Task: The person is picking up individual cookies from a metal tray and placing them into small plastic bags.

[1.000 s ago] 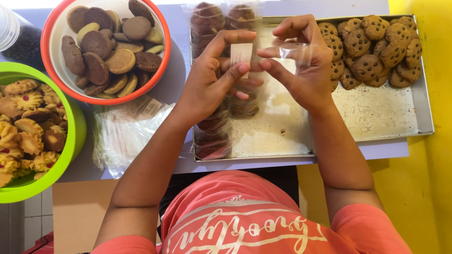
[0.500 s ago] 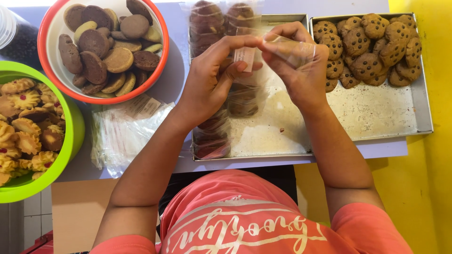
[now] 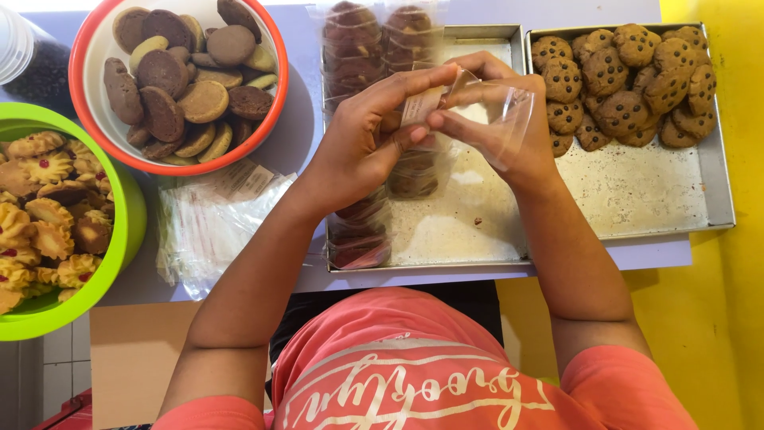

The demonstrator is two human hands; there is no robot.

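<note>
Two hands — left hand (image 3: 358, 147), right hand (image 3: 497, 119) — on clear plastic bag (image 3: 509, 111).

Had both forearms stretched forward, my left hand (image 3: 358, 147) and right hand (image 3: 497, 119) meeting fingertip to fingertip, thumbs and forefingers pinched tight.

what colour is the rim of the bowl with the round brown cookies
Orange-red rim, white inside, seen in the head view at the upper left, beside the green bowl.
</note>
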